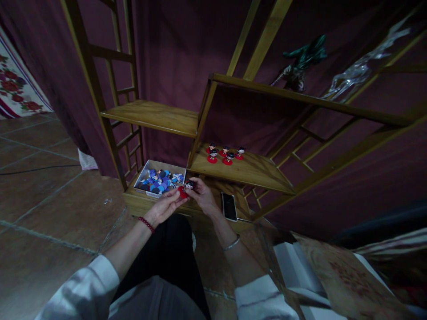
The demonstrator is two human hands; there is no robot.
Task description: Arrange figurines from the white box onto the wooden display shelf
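Note:
Both hands meet in front of the wooden shelf unit around a small black-haired figurine (190, 184) with a round red base (183, 192). My left hand (166, 205) pinches the red base, and my right hand (203, 195) grips the figurine's upper part. Just beyond my left hand, an open white box (146, 171) holds several small figurines and discs in blue, purple and black. On the middle shelf (256, 171), to the right, several similar figurines (228, 158) stand upright on red bases.
A phone (228, 206) lies on the lower shelf, right of my hands. Above, a bare wooden shelf (153, 116) is at left; a green figure (305, 60) and a clear glass-like figure (358, 73) stand at upper right. White boxes (296, 266) sit at lower right.

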